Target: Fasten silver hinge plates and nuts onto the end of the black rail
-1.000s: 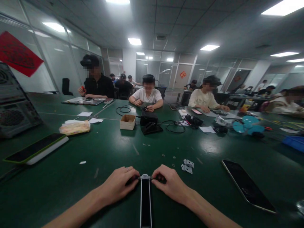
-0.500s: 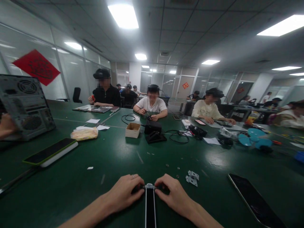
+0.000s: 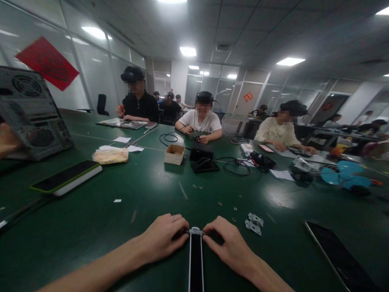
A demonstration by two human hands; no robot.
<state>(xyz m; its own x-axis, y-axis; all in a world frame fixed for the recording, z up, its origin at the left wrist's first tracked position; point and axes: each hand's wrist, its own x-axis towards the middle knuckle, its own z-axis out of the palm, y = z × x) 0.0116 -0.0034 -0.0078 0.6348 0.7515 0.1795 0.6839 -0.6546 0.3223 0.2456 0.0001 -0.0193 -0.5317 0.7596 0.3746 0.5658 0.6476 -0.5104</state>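
Observation:
A long black bar with pale metal edges (image 3: 196,263) runs from the bottom edge of the view out to a small silver metal fitting (image 3: 195,230) across its far end. My left hand (image 3: 165,235) pinches the left side of this fitting between thumb and fingers. On the opposite side, my right hand (image 3: 227,243) pinches it in the same way. Both hands rest low over the green table. The fingertips partly cover the fitting's ends. Right of my right hand lie silver metal brackets (image 3: 254,224), with small nuts or washers (image 3: 234,219) beside them.
A phone (image 3: 337,253) lies at the right on the green table (image 3: 146,190). Farther off are a small box (image 3: 174,155), a black device with cables (image 3: 203,156) and blue fan blades (image 3: 346,175). A computer case (image 3: 33,113) stands at left. Several people sit around.
The camera view has tilted down and turned slightly left, so the scene sits higher and farther right. Both hands keep their pinch on the fitting, with little visible movement against the bar.

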